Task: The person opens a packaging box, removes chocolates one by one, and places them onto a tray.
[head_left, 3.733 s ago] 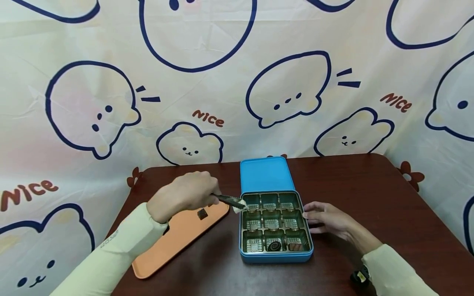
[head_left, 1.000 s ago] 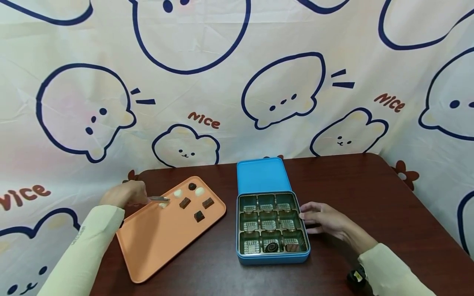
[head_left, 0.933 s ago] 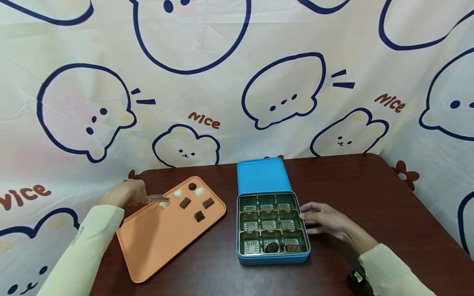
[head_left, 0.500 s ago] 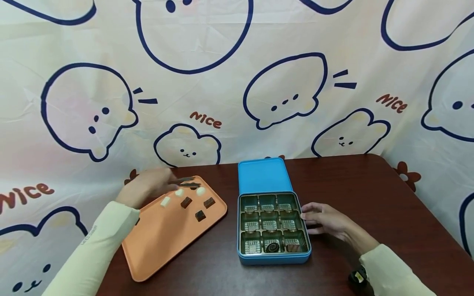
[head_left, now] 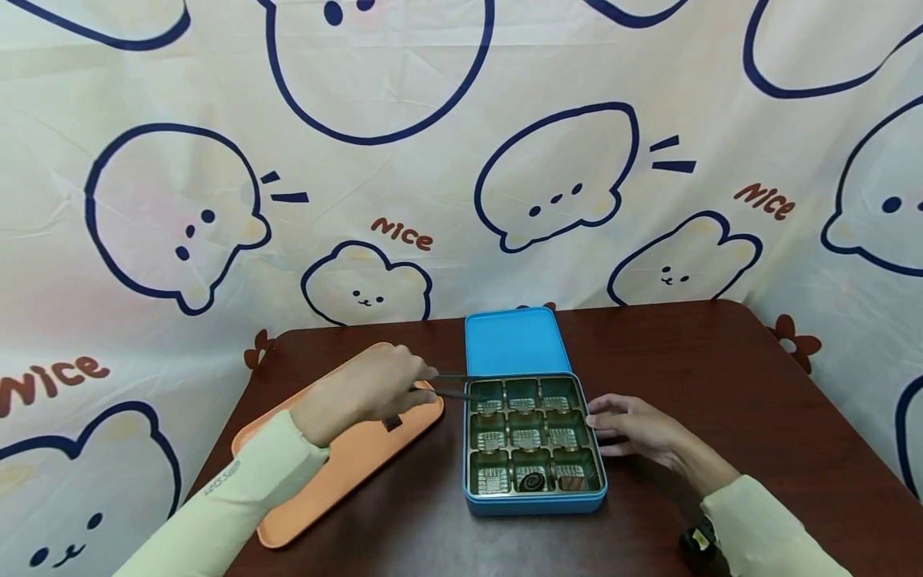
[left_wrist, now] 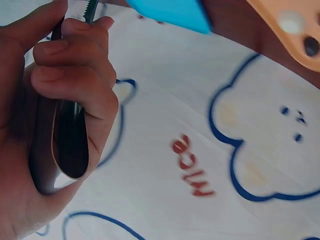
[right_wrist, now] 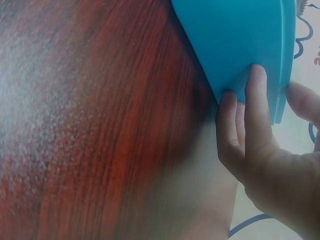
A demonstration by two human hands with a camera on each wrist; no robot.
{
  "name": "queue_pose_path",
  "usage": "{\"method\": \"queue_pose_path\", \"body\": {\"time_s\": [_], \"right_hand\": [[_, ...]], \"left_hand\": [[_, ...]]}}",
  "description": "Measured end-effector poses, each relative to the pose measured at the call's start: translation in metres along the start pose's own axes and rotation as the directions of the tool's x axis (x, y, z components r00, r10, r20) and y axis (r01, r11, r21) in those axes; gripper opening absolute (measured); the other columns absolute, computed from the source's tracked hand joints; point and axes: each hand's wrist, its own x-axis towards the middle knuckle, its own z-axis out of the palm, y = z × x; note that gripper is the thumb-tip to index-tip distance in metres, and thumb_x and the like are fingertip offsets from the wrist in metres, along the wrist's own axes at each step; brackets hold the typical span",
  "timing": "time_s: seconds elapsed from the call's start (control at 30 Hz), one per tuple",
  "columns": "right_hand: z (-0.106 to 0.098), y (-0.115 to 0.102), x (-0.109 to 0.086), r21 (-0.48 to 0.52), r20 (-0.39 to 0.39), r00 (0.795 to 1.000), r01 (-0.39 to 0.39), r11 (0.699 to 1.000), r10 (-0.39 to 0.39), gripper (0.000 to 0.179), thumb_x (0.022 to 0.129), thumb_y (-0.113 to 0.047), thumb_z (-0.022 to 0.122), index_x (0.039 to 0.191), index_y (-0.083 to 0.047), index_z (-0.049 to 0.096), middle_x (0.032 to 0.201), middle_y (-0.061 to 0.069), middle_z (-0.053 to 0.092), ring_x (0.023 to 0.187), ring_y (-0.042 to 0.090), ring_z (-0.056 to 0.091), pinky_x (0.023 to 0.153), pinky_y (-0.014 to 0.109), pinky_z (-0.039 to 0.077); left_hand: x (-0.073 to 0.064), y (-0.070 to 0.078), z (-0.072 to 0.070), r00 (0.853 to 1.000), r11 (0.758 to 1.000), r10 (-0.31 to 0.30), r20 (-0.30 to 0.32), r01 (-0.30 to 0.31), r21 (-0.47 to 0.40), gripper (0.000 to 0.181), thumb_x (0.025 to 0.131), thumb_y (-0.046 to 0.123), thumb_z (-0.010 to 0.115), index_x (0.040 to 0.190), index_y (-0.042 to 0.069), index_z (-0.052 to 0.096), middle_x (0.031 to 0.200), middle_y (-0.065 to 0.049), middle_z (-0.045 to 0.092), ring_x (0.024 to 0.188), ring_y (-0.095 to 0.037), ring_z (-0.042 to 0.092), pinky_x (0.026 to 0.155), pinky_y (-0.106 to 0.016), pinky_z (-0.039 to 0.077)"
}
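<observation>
In the head view my left hand (head_left: 368, 383) grips dark metal tongs (head_left: 457, 393), whose two arms stand apart and reach over the back left compartment of the blue tin (head_left: 534, 503). The left wrist view shows my fingers wrapped round the bent end of the tongs (left_wrist: 72, 145). The tin stands open, with a gold-green divided insert. A dark round swirled chocolate (head_left: 533, 481) lies in its front middle compartment and a brown chocolate (head_left: 572, 482) in the front right one. My right hand (head_left: 638, 429) touches the tin's right side with extended fingers (right_wrist: 257, 95).
Left of the tin lies an orange tray (head_left: 288, 521), partly covered by my left arm. A dark chocolate (head_left: 392, 422) shows on it; a white piece (left_wrist: 291, 22) appears in the left wrist view. The tin's blue lid (head_left: 515, 340) lies folded back. A patterned cloth (head_left: 447, 184) hangs behind the table.
The tongs held a white piece at the tin, then went to the tray, where a white piece now lies released. Since then my left hand has swung right to the tin. The right hand stayed.
</observation>
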Motion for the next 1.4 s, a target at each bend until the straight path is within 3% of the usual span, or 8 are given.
{"method": "queue_pose_path", "body": {"time_s": [0.17,0.23,0.33,0.5,0.63,0.8,1.17,1.4], "right_hand": [[-0.001,0.000,-0.001,0.002,-0.005,1.000,-0.002,1.000,0.002,0.056,0.098,-0.023,0.065,0.137,0.007,0.039,0.121,0.018,0.062,0.105,0.024,0.065,0.086,0.045,0.057],[-0.001,0.000,-0.001,0.003,-0.001,1.000,-0.001,1.000,0.001,0.057,0.098,-0.023,0.065,0.138,0.007,0.039,0.121,0.018,0.062,0.106,0.024,0.065,0.086,0.045,0.057],[-0.001,0.000,-0.002,0.000,0.003,1.000,0.001,1.000,-0.001,0.057,0.098,-0.023,0.065,0.138,0.007,0.038,0.122,0.019,0.061,0.106,0.024,0.064,0.086,0.045,0.057],[-0.001,-0.001,-0.002,-0.001,0.000,1.000,0.000,1.000,0.000,0.056,0.098,-0.023,0.064,0.138,0.007,0.038,0.123,0.019,0.061,0.106,0.024,0.064,0.086,0.045,0.056],[-0.001,-0.002,-0.002,-0.001,-0.001,1.000,0.000,1.000,0.000,0.056,0.098,-0.023,0.065,0.138,0.007,0.038,0.123,0.019,0.060,0.107,0.024,0.064,0.087,0.046,0.056],[-0.001,-0.001,0.000,0.019,0.007,1.000,0.001,1.000,-0.001,0.057,0.098,-0.022,0.065,0.138,0.008,0.038,0.124,0.019,0.061,0.108,0.025,0.065,0.087,0.046,0.056],[0.000,0.001,0.003,0.025,-0.004,1.000,-0.006,1.000,0.006,0.055,0.098,-0.021,0.064,0.137,0.007,0.038,0.122,0.019,0.062,0.107,0.025,0.066,0.087,0.046,0.056],[0.002,0.001,0.002,0.016,-0.016,1.000,-0.011,1.000,0.012,0.056,0.098,-0.022,0.065,0.137,0.007,0.038,0.124,0.020,0.060,0.108,0.027,0.065,0.087,0.047,0.056]], "left_hand": [[0.008,0.030,0.005,0.999,0.999,0.047,0.028,-0.047,-0.006,0.040,0.097,0.036,0.066,0.130,0.014,0.068,0.106,-0.004,0.075,0.074,-0.014,0.071,0.062,-0.028,0.054],[0.011,0.039,0.009,0.996,0.996,0.085,0.036,-0.086,0.018,0.039,0.097,0.036,0.066,0.129,0.014,0.069,0.114,-0.004,0.073,0.084,-0.014,0.071,0.066,-0.028,0.056],[0.014,0.052,0.016,0.990,0.990,0.125,0.060,-0.129,0.055,0.038,0.097,0.037,0.065,0.128,0.015,0.070,0.113,-0.004,0.073,0.090,-0.015,0.072,0.073,-0.028,0.057],[0.013,0.066,0.024,0.984,0.980,0.169,0.064,-0.175,0.091,0.034,0.095,0.037,0.067,0.121,0.016,0.074,0.107,-0.001,0.075,0.081,-0.011,0.072,0.069,-0.024,0.057],[0.011,0.074,0.028,0.982,0.972,0.180,0.054,-0.187,0.144,0.026,0.094,0.037,0.069,0.107,0.016,0.077,0.087,0.003,0.074,0.066,-0.008,0.067,0.061,-0.022,0.054],[0.009,0.079,0.030,0.982,0.967,0.180,0.054,-0.187,0.175,0.020,0.094,0.036,0.070,0.085,0.018,0.073,0.063,0.005,0.059,0.050,-0.005,0.053,0.052,-0.020,0.046],[0.010,0.089,0.037,0.987,0.964,0.127,0.101,-0.147,0.223,0.029,0.092,0.037,0.072,0.070,0.019,0.066,0.057,0.006,0.051,0.048,-0.006,0.048,0.049,-0.020,0.041],[0.014,0.098,0.044,0.984,0.936,0.151,0.098,-0.174,0.305,0.031,0.091,0.042,0.072,0.069,0.020,0.067,0.054,0.005,0.047,0.047,-0.007,0.046,0.044,-0.021,0.040]]}}
